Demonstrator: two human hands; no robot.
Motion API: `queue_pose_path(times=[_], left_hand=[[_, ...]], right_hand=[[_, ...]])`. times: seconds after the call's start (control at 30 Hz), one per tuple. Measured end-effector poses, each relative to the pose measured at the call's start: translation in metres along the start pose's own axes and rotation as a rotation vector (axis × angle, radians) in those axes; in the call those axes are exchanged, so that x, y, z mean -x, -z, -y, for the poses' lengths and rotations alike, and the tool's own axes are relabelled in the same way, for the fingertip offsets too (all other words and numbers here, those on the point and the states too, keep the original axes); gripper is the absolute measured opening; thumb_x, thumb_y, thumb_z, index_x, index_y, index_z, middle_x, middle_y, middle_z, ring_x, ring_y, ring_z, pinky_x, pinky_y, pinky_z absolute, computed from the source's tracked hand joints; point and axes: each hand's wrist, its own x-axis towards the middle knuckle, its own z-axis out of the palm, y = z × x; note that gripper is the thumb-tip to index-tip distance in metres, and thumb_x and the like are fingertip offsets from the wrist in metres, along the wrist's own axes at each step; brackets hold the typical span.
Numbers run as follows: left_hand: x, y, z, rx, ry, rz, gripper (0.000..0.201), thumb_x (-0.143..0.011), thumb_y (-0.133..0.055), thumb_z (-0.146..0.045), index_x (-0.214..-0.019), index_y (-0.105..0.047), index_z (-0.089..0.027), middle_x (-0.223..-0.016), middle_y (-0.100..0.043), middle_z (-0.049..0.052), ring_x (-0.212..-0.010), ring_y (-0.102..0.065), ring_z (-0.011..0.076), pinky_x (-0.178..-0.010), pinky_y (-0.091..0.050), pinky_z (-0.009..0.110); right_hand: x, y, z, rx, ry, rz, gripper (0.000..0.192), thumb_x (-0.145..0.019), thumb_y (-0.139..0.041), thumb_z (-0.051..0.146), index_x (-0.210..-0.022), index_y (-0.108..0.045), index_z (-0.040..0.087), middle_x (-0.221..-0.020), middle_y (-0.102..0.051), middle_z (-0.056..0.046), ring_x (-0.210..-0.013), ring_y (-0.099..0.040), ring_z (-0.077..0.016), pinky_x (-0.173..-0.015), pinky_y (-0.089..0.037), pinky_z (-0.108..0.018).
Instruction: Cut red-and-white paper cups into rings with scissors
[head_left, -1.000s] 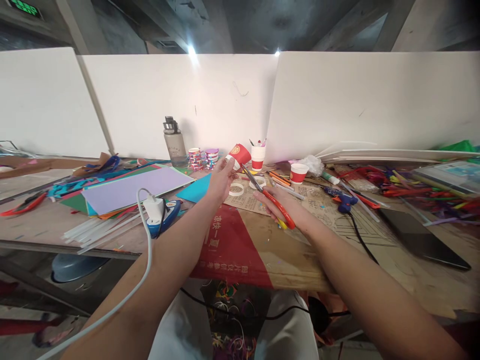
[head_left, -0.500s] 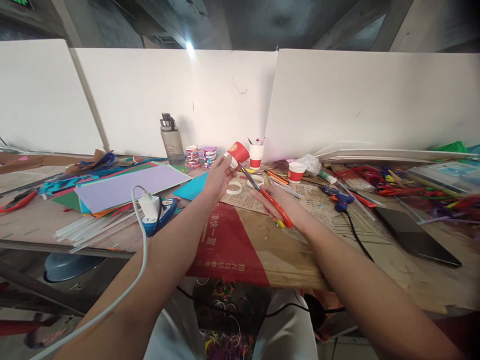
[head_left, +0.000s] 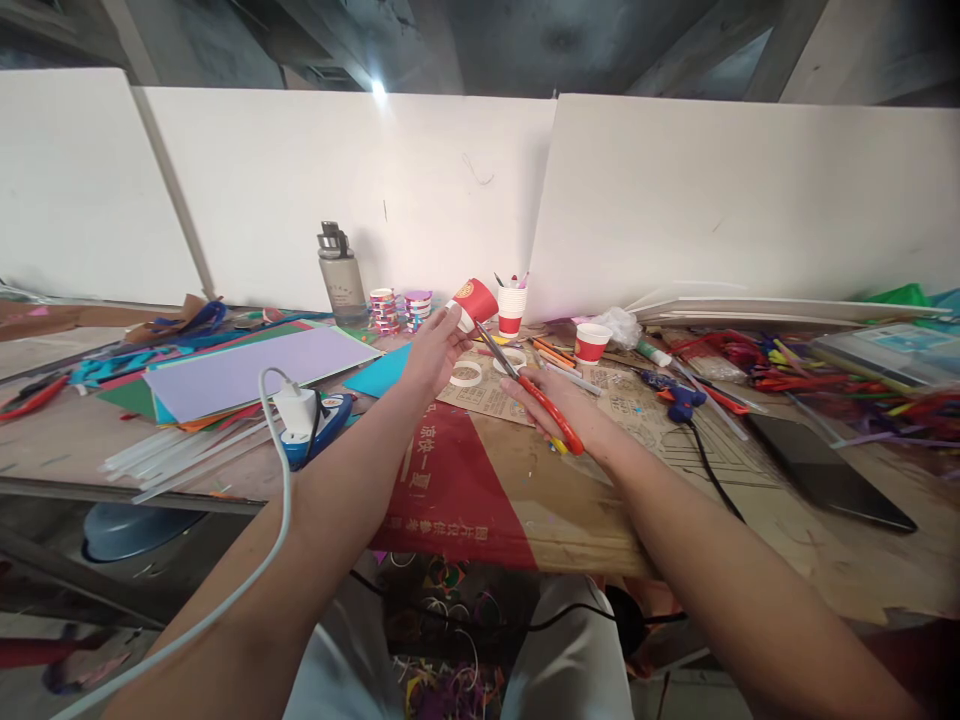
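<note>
My left hand (head_left: 437,350) holds a red and white paper cup (head_left: 473,303) tilted on its side, above the table. My right hand (head_left: 564,405) grips red-handled scissors (head_left: 534,393), and their blades reach up to the cup's rim. Two cut white paper rings (head_left: 466,374) lie on the brown cardboard (head_left: 525,490) just under the cup. A white cable drapes over my left forearm.
Coloured paper sheets (head_left: 247,370), a charger with a blue glue gun (head_left: 304,418) and glue sticks lie left. A water bottle (head_left: 341,272), tape rolls, two more paper cups (head_left: 592,342), another glue gun (head_left: 675,395), pipe cleaners and a dark tablet (head_left: 825,470) sit behind and right. White boards wall the back.
The view has drifted slightly downward and left. Both hands stay together at the cup, with the scissors kept at its rim.
</note>
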Motion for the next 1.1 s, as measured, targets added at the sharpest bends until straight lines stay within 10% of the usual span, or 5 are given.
queue_pose_path(times=[0.53,0.77,1.1], left_hand=[[-0.002,0.002,0.003,-0.008,-0.037,-0.022,0.039,-0.070,-0.086,-0.040,-0.087,-0.057,-0.020,-0.084,-0.067,0.002,-0.078,-0.066,0.0136,-0.066,-0.047,0.025],[-0.006,0.010,0.005,-0.041,-0.118,-0.069,0.062,-0.070,-0.084,-0.020,-0.126,-0.058,-0.030,-0.099,-0.071,0.001,-0.090,-0.068,0.0162,-0.078,-0.049,0.028],[0.000,0.003,0.003,-0.056,-0.061,0.007,0.054,-0.080,-0.079,-0.037,-0.128,-0.057,-0.027,-0.103,-0.071,0.005,-0.084,-0.070,0.0173,-0.079,-0.053,0.032]], right_hand=[[-0.004,-0.004,-0.007,-0.009,0.002,-0.016,0.044,-0.093,-0.052,0.062,-0.075,-0.047,0.023,-0.059,-0.051,0.002,-0.052,-0.047,-0.0118,-0.050,-0.038,-0.024],[-0.004,-0.003,-0.007,-0.027,0.036,-0.005,0.045,-0.093,-0.050,0.066,-0.078,-0.048,0.023,-0.060,-0.051,0.003,-0.052,-0.047,-0.0120,-0.051,-0.039,-0.025],[-0.007,-0.006,-0.013,-0.030,0.063,-0.020,0.049,-0.092,-0.047,0.070,-0.081,-0.051,0.023,-0.061,-0.052,0.002,-0.052,-0.048,-0.0127,-0.052,-0.040,-0.025]])
